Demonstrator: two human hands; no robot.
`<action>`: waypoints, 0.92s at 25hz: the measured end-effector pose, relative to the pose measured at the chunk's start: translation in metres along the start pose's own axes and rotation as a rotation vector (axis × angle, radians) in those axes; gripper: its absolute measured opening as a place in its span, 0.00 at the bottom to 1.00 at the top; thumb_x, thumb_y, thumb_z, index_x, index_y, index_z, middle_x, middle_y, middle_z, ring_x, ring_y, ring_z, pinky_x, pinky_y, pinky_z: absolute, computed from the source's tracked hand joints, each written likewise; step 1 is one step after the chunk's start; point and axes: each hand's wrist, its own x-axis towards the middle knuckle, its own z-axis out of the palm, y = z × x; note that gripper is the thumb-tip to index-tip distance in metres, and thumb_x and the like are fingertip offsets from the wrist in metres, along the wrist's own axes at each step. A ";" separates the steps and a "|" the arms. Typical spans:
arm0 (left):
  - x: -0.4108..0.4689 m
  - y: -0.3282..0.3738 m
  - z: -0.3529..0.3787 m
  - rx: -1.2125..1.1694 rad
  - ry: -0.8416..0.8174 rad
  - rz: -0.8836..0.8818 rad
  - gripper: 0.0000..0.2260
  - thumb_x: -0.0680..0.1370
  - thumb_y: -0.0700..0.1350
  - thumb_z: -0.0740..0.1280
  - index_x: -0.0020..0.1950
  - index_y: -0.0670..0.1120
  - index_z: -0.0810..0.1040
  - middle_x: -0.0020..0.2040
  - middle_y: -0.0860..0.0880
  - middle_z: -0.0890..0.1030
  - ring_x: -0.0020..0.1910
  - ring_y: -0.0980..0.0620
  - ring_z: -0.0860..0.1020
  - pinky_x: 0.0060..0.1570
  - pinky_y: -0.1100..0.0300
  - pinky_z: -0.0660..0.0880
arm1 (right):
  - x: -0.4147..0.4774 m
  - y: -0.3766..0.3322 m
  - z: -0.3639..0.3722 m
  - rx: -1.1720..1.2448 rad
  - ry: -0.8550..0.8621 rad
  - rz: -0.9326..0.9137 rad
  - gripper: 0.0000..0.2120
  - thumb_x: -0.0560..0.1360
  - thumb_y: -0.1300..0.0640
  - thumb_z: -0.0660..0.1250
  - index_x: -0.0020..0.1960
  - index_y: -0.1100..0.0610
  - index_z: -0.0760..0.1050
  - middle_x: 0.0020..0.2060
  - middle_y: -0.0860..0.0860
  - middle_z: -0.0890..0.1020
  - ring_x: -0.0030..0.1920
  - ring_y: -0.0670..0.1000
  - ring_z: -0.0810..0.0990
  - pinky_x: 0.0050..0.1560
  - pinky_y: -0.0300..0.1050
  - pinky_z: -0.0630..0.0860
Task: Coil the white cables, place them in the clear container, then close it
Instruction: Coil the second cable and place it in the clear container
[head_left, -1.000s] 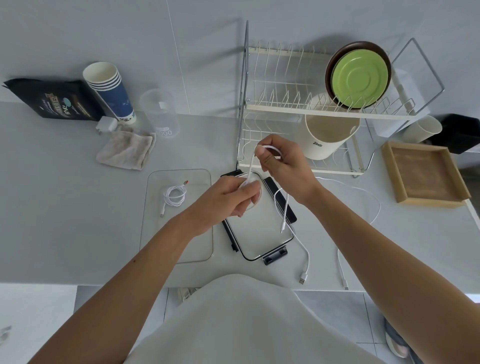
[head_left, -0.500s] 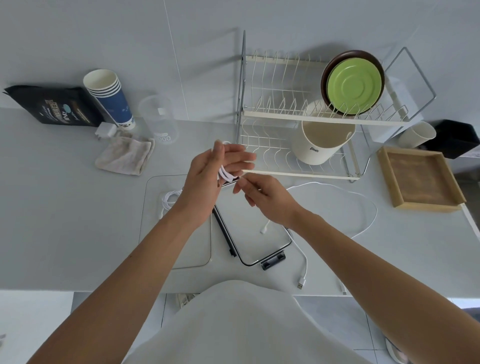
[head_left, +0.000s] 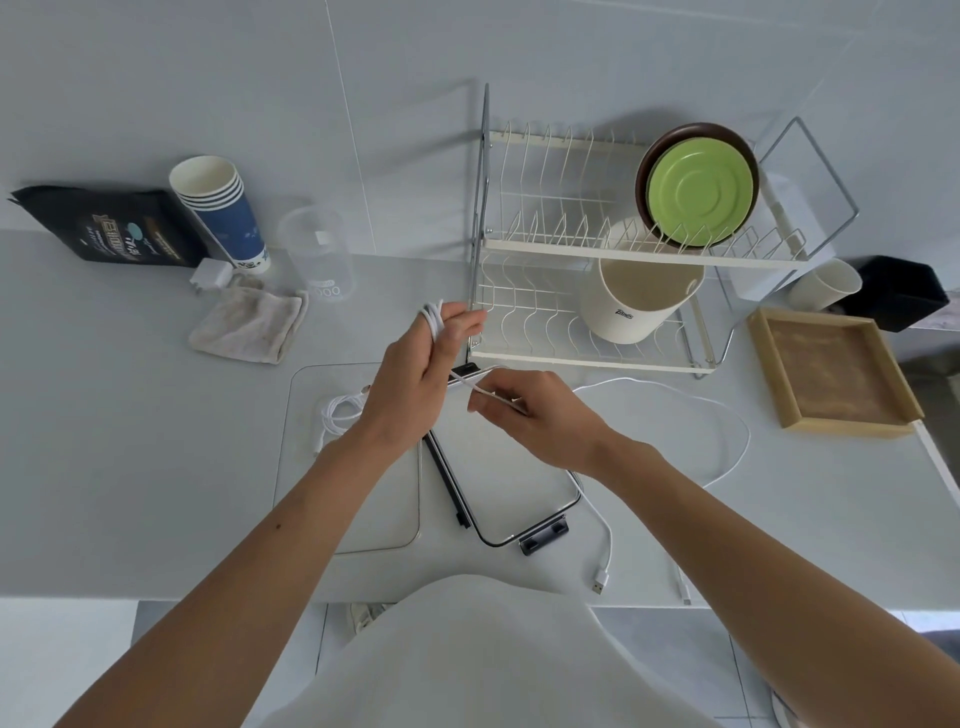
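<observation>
Just in front of the dish rack (head_left: 597, 249), both hands work a white cable (head_left: 435, 319). Left hand (head_left: 415, 384) is raised w/ fingers mostly straight; cable loops are wound round its fingertips, so it carries the coil rather than pinching it. Right hand (head_left: 530, 415) is closed on the cable's free end, a short strand crossing between the two hands. Exact finger contact is hard to make out; the strand is thin and partly behind the left palm.

Left of the rack's front edge sits the clear container (head_left: 296, 467), a shallow rounded rectangle, nearly invisible vs. the grey counter (head_left: 130, 493). A coiled cable (head_left: 340, 410) lies in it already, half hidden by the left wrist. Beside the container, toward the rack, lies the lid (head_left: 524, 499), clear w/ dark rim and black clips, partly covered by both hands.

A loose cable (head_left: 727, 431) runs in a wide loop in front of the rack's right end; another, w/ a USB plug (head_left: 601, 581), trails near the counter edge.

On the rack: green plate (head_left: 701, 192) against a brown one, cream tub (head_left: 639, 296) below. Right of it a wooden tray (head_left: 831, 374); left, a paper cup stack (head_left: 218, 208), folded cloth (head_left: 249, 330).
</observation>
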 end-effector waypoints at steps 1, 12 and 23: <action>0.000 -0.002 -0.001 0.051 -0.019 -0.019 0.13 0.85 0.46 0.53 0.63 0.44 0.73 0.59 0.51 0.82 0.58 0.60 0.80 0.62 0.64 0.73 | 0.000 -0.001 -0.005 -0.009 0.003 0.000 0.07 0.80 0.55 0.65 0.46 0.54 0.80 0.31 0.41 0.75 0.33 0.44 0.71 0.37 0.32 0.65; -0.005 0.010 -0.002 0.037 -0.285 -0.212 0.26 0.84 0.55 0.46 0.46 0.41 0.79 0.28 0.49 0.78 0.29 0.53 0.74 0.38 0.66 0.71 | 0.006 -0.022 -0.046 -0.039 0.044 -0.065 0.08 0.77 0.54 0.70 0.42 0.57 0.79 0.26 0.53 0.73 0.29 0.50 0.67 0.32 0.35 0.64; -0.010 0.024 -0.005 -0.530 -0.478 -0.304 0.32 0.82 0.61 0.42 0.29 0.41 0.65 0.21 0.54 0.59 0.23 0.54 0.58 0.32 0.66 0.65 | 0.023 -0.023 -0.054 0.316 0.117 -0.029 0.07 0.76 0.56 0.70 0.41 0.57 0.78 0.32 0.43 0.81 0.34 0.42 0.78 0.38 0.36 0.75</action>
